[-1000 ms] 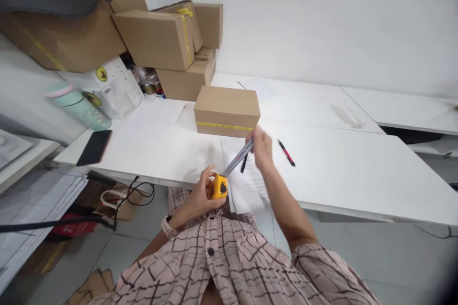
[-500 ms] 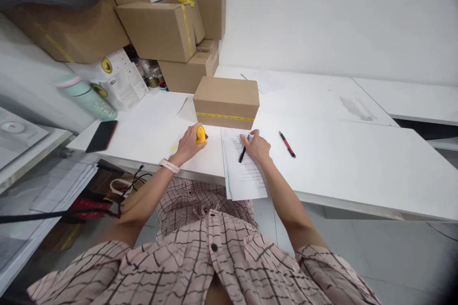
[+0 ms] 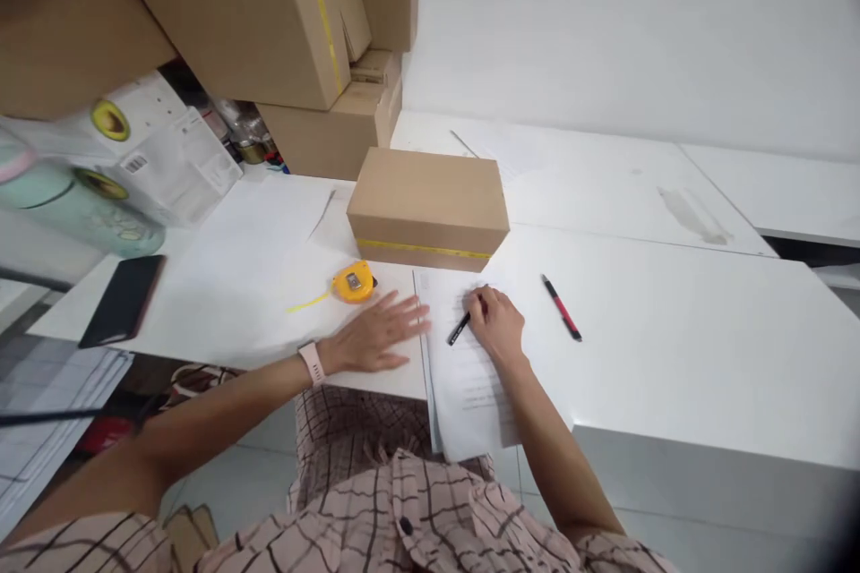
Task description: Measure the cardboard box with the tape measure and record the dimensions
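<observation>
My left hand (image 3: 377,333) hovers or rests over the white table just left of the papers, fingers spread, with nothing in it. Just behind it lies a yellow tape measure (image 3: 354,282), a short strip of its blade pulled out to the left. My right hand (image 3: 495,322) is closed on a black pen (image 3: 459,329), its dark end pointing down and left over the printed sheets (image 3: 470,412). Behind the sheets stands a closed cardboard box (image 3: 428,188) with a yellow measuring strip along its front. A red and black pen (image 3: 562,308) lies right of my right hand.
Cardboard boxes (image 3: 228,27) are stacked at the back left. White packages with avocado pictures (image 3: 167,161), a mint-green bottle (image 3: 100,219) and a dark phone (image 3: 124,300) sit at the left. The table's front edge (image 3: 672,448) runs before me.
My left hand has let go of the tape measure and moved right and nearer, its fingers now spread. My right hand still holds the black pen over the papers. The view has shifted closer.
</observation>
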`<move>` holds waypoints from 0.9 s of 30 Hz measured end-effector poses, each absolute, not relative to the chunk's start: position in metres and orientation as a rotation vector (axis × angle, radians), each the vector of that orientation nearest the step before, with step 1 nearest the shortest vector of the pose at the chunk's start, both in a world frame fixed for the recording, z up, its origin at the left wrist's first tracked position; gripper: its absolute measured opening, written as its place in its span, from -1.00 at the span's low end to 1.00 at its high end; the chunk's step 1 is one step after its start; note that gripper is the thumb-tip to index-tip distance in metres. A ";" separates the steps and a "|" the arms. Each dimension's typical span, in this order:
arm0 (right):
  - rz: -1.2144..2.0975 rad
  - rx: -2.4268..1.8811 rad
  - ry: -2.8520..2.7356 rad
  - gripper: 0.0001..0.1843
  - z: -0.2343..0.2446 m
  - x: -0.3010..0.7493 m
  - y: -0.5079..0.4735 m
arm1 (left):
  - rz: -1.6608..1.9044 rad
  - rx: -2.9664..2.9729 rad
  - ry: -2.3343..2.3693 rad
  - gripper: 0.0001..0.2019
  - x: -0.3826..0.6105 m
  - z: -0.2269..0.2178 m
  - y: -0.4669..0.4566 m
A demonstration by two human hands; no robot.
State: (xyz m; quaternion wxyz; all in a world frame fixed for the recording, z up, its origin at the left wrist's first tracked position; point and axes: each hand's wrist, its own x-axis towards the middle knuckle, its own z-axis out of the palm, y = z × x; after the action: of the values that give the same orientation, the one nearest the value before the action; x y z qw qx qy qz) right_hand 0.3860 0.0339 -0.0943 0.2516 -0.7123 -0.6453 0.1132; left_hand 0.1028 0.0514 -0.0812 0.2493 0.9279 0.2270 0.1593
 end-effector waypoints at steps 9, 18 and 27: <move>0.424 -2.055 -1.776 -0.59 -0.086 0.384 0.037 | 0.280 2.023 0.546 -0.40 0.116 -0.065 0.062; 0.446 -2.118 -1.709 -0.65 -0.087 0.383 0.036 | 0.225 2.085 0.557 -0.40 0.117 -0.064 0.061; 0.453 -2.100 -2.054 -0.70 -0.072 0.389 0.027 | 0.444 2.293 0.534 -0.55 0.114 -0.081 0.049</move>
State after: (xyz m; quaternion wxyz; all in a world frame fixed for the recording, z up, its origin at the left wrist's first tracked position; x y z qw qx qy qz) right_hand 0.3890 0.0275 -0.0717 0.0849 -0.7040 -0.6885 0.1520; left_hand 0.1140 0.0493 -0.0815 0.3643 0.8913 0.2076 0.1724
